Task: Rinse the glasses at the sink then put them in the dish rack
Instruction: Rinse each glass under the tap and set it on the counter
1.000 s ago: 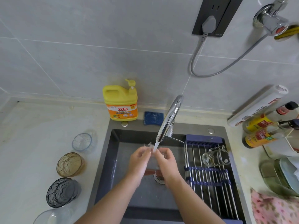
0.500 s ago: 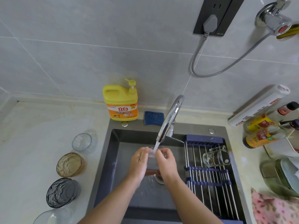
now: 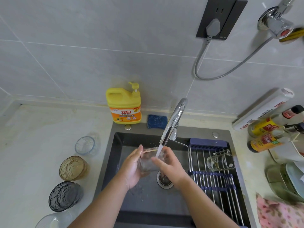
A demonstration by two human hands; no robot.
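Over the dark sink point(image 3: 148, 203) I hold a clear glass point(image 3: 148, 162) under the running faucet point(image 3: 172, 122). My left hand point(image 3: 131, 168) cups it from the left and below. My right hand point(image 3: 169, 165) grips its right side, and the water stream falls into the glass's mouth. A clear glass mug point(image 3: 220, 160) lies on its side on the dish rack point(image 3: 213, 181) across the sink's right half. On the counter to the left stand a clear blue-rimmed glass point(image 3: 84, 145), an amber glass point(image 3: 73, 167), a smoky grey glass point(image 3: 65, 195) and part of another clear glass point(image 3: 52, 219).
A yellow detergent bottle point(image 3: 124, 107) and a blue sponge point(image 3: 157, 121) sit behind the sink. Sauce bottles point(image 3: 269, 134), a white roll box point(image 3: 263, 109), stacked dishes point(image 3: 289, 180) and a pink cloth point(image 3: 279, 213) crowd the right counter. The drain point(image 3: 164, 180) lies under my right wrist.
My hands have turned the glass under the stream; its body now lies more in my left palm and its rim faces the water.
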